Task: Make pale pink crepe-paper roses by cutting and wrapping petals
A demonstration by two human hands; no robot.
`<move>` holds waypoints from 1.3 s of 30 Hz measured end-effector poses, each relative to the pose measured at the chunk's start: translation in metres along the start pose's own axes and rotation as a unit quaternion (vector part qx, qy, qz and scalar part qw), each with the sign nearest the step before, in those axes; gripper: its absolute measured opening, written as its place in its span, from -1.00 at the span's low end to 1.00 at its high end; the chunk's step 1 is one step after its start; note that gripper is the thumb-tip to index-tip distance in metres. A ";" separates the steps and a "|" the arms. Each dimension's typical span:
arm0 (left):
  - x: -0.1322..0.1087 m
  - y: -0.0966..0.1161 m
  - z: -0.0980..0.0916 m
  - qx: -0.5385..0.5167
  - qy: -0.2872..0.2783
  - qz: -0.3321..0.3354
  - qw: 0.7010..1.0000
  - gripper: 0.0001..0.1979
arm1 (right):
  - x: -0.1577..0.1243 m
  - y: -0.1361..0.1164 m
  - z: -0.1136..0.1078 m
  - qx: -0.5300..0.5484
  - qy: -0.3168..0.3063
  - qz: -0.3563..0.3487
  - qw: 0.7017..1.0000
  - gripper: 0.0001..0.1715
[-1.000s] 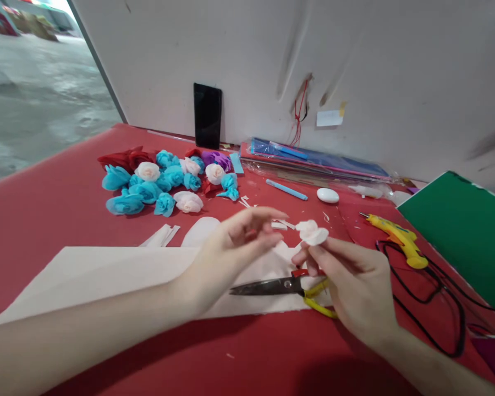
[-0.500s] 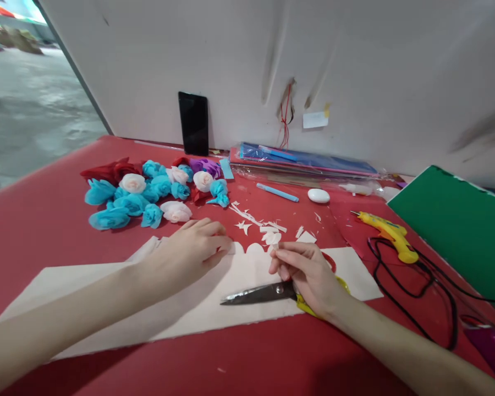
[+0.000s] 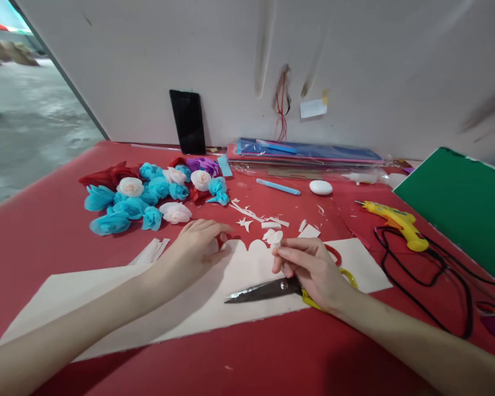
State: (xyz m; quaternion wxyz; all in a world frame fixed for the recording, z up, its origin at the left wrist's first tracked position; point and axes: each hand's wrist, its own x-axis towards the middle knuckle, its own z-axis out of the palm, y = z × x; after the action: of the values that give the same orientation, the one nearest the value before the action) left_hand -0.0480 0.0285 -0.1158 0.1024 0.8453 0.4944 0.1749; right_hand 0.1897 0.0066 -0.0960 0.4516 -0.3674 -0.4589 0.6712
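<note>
My right hand [image 3: 309,267] pinches a small white paper flower [image 3: 273,237] by its base between thumb and fingers. Beneath that hand lie scissors [image 3: 264,290] with dark blades and red and yellow handles, partly hidden by the palm. They rest on a long pale paper sheet [image 3: 181,316] whose far edge has rounded, scalloped cuts. Over the sheet's far edge is my left hand [image 3: 198,245], its fingers loosely bent and apart, with nothing visible in them. White paper scraps [image 3: 245,223] are scattered just beyond both hands.
Blue, white, red and purple paper flowers [image 3: 134,208] cluster at left. A black phone [image 3: 188,124] leans on the wall. Behind are plastic-wrapped sheets [image 3: 309,153], a blue pen [image 3: 278,187] and a white egg-shaped object [image 3: 320,187]. A yellow glue gun [image 3: 398,223] and green board [image 3: 462,214] are at right.
The left hand has shifted slightly, and its thumb and fingers show a wider gap. The right hand still pinches the flower. The whole view has moved a little.
</note>
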 end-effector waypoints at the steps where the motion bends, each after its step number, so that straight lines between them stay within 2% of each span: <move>1: -0.001 0.001 -0.001 0.010 0.005 0.001 1.000 -0.74 | 0.000 0.000 0.000 -0.001 -0.001 -0.001 1.000 -0.85; 7: -0.007 0.010 -0.009 0.070 0.039 0.030 0.996 -0.82 | 0.000 0.000 -0.001 -0.002 -0.003 -0.012 1.000 -0.85; 12: -0.010 0.010 -0.009 0.090 0.042 0.065 0.993 -0.81 | -0.001 0.001 -0.003 -0.006 -0.003 -0.015 1.000 -0.85; 20: -0.009 0.000 0.002 0.076 0.062 0.062 0.993 -0.77 | 0.000 0.001 -0.003 -0.011 -0.005 -0.024 1.000 -0.84; 26: -0.010 0.003 -0.001 0.059 0.060 0.073 0.994 -0.78 | 0.000 0.003 -0.004 -0.029 -0.015 -0.051 0.998 -0.81; 30: -0.009 0.005 -0.003 0.032 0.052 0.055 0.997 -0.77 | -0.003 0.001 -0.005 -0.074 -0.033 -0.094 0.992 -0.75; 33: -0.007 0.007 -0.003 0.003 0.043 0.027 0.999 -0.78 | -0.010 -0.009 -0.004 -0.137 -0.066 -0.151 0.977 -0.74; 36: -0.006 0.009 -0.003 -0.022 0.023 0.006 0.999 -0.76 | -0.017 -0.023 0.000 -0.190 -0.100 -0.243 0.946 -0.79; 37: -0.005 0.009 -0.003 -0.028 0.015 0.002 0.999 -0.76 | -0.018 -0.027 0.001 -0.208 -0.117 -0.279 0.930 -0.80; 39: -0.004 0.009 -0.002 -0.039 0.003 -0.004 0.999 -0.75 | -0.021 -0.030 0.001 -0.263 -0.150 -0.382 0.873 -0.80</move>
State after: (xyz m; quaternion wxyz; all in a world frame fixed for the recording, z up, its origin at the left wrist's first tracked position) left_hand -0.0430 0.0207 -0.1110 0.1345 0.8383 0.4908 0.1957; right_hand 0.2032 -0.0081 -0.0651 0.4857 -0.1635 -0.7852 0.3477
